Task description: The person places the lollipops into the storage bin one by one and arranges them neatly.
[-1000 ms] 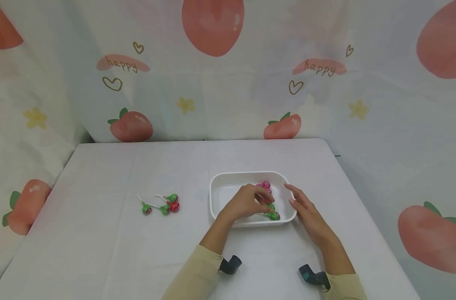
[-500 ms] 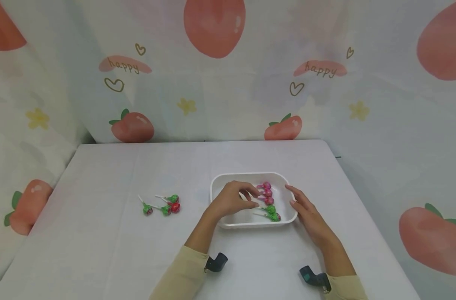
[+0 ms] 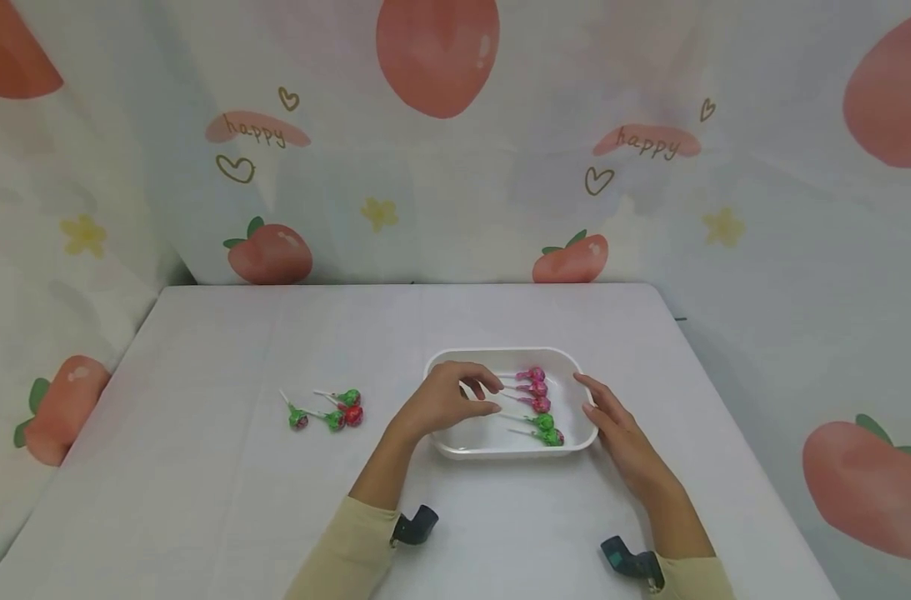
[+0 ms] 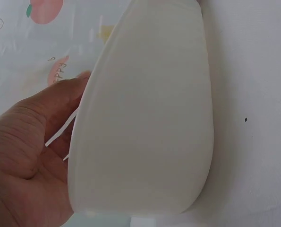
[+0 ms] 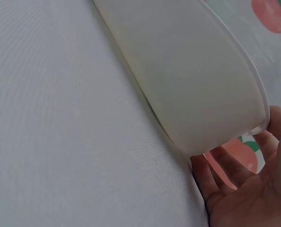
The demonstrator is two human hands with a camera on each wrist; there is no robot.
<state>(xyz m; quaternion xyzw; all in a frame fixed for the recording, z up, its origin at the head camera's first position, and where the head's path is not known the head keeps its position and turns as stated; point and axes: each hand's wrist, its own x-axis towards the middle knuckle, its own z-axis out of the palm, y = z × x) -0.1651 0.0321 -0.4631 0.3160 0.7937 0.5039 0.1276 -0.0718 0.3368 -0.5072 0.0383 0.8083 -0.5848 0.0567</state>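
In the head view, a white tray (image 3: 463, 451) holds three pink lollipops (image 3: 536, 390) and two green ones, lying in a column with their sticks pointing left. My left hand (image 3: 447, 400) hovers over the tray's left half, thumb and fingers apart near the stick ends and holding nothing. The left wrist view shows that hand (image 4: 31, 142) beyond the tray wall, which hides its fingertips; white sticks show beside it. My right hand (image 3: 623, 437) touches the tray's right end with fairly straight fingers. In the right wrist view its fingers (image 5: 232, 165) rest against the outer wall.
Left of the tray, three green lollipops (image 3: 333, 419) and a red one (image 3: 353, 415) lie loosely grouped on the white-covered table (image 3: 200, 492). A fruit-patterned cloth (image 3: 455, 192) hangs behind the table and at both sides.
My left hand has drawn back to the left from over the green lollipops, its thumb and fingers parting and uncovering the column. My right hand stays at the tray's right end.
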